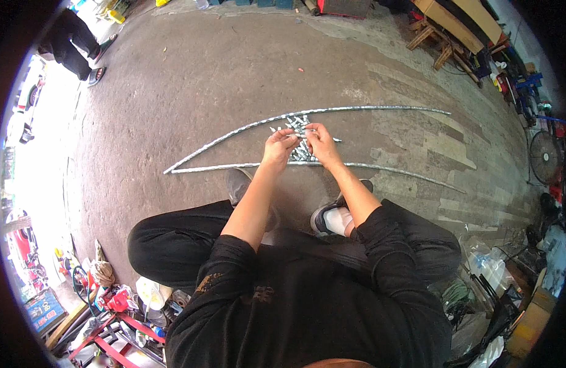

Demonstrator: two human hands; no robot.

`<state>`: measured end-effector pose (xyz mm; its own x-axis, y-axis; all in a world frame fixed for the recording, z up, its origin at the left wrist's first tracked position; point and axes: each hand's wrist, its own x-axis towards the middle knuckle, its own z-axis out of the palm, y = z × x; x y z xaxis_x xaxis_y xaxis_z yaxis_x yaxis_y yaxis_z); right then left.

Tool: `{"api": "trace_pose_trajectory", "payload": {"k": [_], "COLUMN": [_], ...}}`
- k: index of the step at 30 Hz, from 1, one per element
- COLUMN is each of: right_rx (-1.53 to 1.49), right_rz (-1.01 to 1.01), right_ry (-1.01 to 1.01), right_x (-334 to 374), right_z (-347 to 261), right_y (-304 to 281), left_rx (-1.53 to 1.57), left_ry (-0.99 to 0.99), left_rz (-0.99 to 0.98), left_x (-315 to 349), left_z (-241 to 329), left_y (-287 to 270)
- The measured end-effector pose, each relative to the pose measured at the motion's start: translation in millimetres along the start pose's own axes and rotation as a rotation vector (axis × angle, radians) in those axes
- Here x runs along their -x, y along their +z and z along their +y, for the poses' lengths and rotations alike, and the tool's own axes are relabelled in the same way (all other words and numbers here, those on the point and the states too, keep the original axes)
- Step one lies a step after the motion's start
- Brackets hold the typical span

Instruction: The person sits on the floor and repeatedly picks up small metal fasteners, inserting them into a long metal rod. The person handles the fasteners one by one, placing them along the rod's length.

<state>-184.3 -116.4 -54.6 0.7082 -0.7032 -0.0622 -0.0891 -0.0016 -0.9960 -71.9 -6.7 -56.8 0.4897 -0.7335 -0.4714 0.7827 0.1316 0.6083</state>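
My left hand point(280, 149) and my right hand point(321, 145) meet close together over the floor, fingertips pinched. Between them is a small silvery bolt-like piece point(299, 135), partly covered by the fingers. Below lies a heap of similar bolt-like metal pieces point(302, 151), some hidden by my hands. Two long, thin silvery rods lie on the floor: the far rod point(368, 108) runs beyond the heap, the near rod point(221, 167) on my side of it. Their left ends almost touch.
Bare concrete floor point(203, 73) surrounds the rods. Another person's sandalled foot point(96, 76) is at the far left. A wooden stand point(443, 56) is at the far right, with a black fan point(545, 151) nearer. Clutter and red metal frames point(108, 346) lie at the near left; plastic bags point(488, 264) at right.
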Motion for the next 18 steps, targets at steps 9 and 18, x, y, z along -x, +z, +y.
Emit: {"api": "trace_pose_trajectory", "payload": {"k": [9,18], "right_rx": [0.064,0.022], "right_rz": [0.019,-0.028], "right_ry": [0.114,0.105], "right_x": [6,4], "right_z": [1,0], "right_y": [8,-3], "left_rx": [-0.018,-0.041], "left_ry": [-0.027,-0.007], "left_rz": [0.046,0.035], "left_x": [2,2], "left_z": [-5,-3], "left_y": [-6,-4]}}
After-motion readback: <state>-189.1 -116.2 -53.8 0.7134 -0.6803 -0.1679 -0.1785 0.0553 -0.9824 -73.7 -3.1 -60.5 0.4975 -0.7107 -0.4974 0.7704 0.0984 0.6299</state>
